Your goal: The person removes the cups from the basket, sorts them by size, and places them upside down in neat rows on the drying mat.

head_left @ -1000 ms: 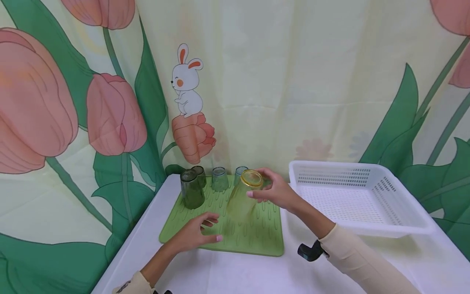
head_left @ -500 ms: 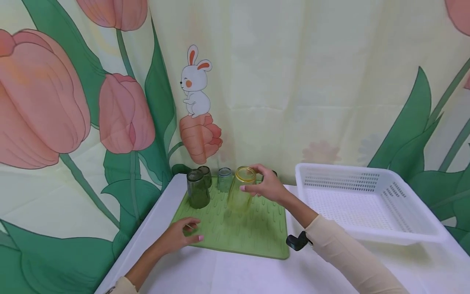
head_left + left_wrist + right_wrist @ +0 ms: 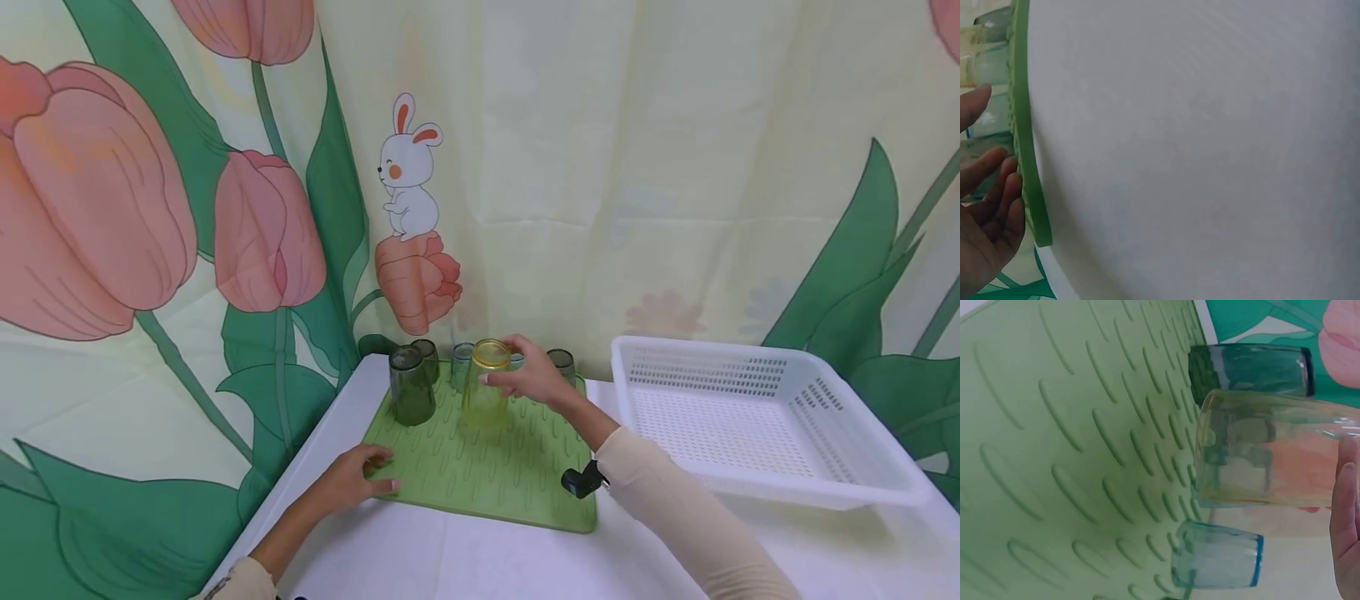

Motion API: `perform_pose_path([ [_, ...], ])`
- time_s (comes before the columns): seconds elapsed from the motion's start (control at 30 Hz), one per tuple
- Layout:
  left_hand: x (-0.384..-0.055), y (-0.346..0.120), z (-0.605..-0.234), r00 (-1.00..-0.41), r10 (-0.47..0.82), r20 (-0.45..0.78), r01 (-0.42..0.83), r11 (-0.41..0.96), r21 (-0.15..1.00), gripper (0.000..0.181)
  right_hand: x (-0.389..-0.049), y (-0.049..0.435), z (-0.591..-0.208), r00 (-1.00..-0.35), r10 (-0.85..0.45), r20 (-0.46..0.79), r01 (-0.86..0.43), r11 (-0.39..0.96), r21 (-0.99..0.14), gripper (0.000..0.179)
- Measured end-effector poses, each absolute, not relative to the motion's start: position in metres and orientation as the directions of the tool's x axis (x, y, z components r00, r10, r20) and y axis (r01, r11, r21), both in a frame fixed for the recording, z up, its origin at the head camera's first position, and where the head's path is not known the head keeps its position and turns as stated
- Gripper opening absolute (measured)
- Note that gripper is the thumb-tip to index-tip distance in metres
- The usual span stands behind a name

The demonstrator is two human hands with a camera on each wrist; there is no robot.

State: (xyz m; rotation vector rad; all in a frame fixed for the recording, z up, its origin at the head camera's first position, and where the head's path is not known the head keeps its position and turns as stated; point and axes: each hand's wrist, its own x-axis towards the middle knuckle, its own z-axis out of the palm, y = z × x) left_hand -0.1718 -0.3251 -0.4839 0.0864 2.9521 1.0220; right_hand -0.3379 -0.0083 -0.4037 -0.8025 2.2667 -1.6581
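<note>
My right hand (image 3: 534, 375) holds a tall yellow drinking glass (image 3: 480, 407) near its top, thumb on one side and fingers behind. The glass stands nearly upright, low over the green ridged drying mat (image 3: 487, 487). In the right wrist view the glass (image 3: 1247, 453) lies between a dark green glass (image 3: 1254, 370) and a small blue glass (image 3: 1217, 556). My left hand (image 3: 343, 479) is at the mat's front left corner, thumb and fingers apart, holding nothing. In the left wrist view its loosely bent fingertips (image 3: 1013, 215) are right at the mat's edge (image 3: 1027, 162).
A tall dark green glass (image 3: 412, 393) stands at the mat's left, with a smaller dark one (image 3: 426, 357) behind it. Blue glasses, one (image 3: 460, 375) beside the yellow glass, and another dark glass (image 3: 561, 363) line the back. A white plastic basket (image 3: 795, 490) stands at right.
The right hand has moved the yellow glass slightly left and brought it more upright. My left hand has drawn back left to the mat's corner. The head view has shifted slightly.
</note>
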Motion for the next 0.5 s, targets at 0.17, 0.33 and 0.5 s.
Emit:
perform_pose_path([
  [0.17, -0.176, -0.326, -0.489, -0.997, 0.073, 0.006, 0.062, 0.801, 0.595, 0.052, -0.345, -0.017, -0.411, -0.833, -0.538, 0.131, -0.272, 0.190, -0.943, 0.078],
  [0.33, -0.177, -0.325, -0.491, -0.998, 0.067, -0.004, 0.052, 0.805, 0.592, 0.053, -0.352, -0.027, -0.420, -0.836, -0.536, 0.119, -0.256, 0.189, -0.948, 0.077],
  [0.5, -0.177, -0.325, -0.492, -0.998, 0.069, -0.006, 0.052, 0.805, 0.591, 0.051, -0.355, -0.035, -0.423, -0.845, -0.526, 0.100, -0.237, 0.199, -0.951, 0.077],
])
